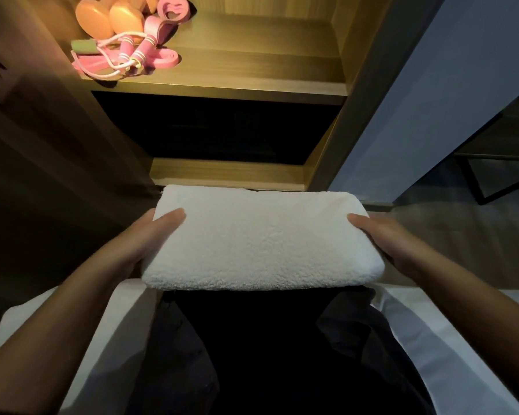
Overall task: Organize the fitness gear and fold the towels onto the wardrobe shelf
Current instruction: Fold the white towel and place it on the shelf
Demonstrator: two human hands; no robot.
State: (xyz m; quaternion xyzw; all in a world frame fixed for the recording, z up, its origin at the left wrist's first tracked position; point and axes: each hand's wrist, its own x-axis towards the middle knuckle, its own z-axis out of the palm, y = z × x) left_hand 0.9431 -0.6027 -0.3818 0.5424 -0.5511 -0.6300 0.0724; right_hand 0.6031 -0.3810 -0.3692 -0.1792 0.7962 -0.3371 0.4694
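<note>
**Folded towel held in both hands before the wardrobe**

In the head view, a folded white terry towel (261,241) was in the middle of the picture, carried in the air in front of the wardrobe. It lay flat, as a thick rectangle with its long side across the view. The left hand (150,238) held the left short end of it, with the thumb lying on the top surface. The right hand (384,244) held the right short end in the same way, thumb on top. The other fingers of both hands were hidden under the towel, so how they lay could not be seen.

Above the towel, the lit wooden wardrobe shelf (252,64) carried the fitness gear in its left part. The right part of the board showed only bare wood. Two orange rounded dumbbells (108,19) stood at the back left. A pink foam ring-shaped grip (174,10) lay just beside them, on the right. In front of the dumbbells was a pink skipping rope with white cord (132,55), lying over a flat pink resistance band (165,59). At the left edge lay a small green and pink piece (84,46); what it was could not be told.

Under this shelf there was a dark lower compartment (216,130). At the bottom of the view were dark trousers (252,354) and, on both sides of them, a white bed sheet (450,339).
</note>
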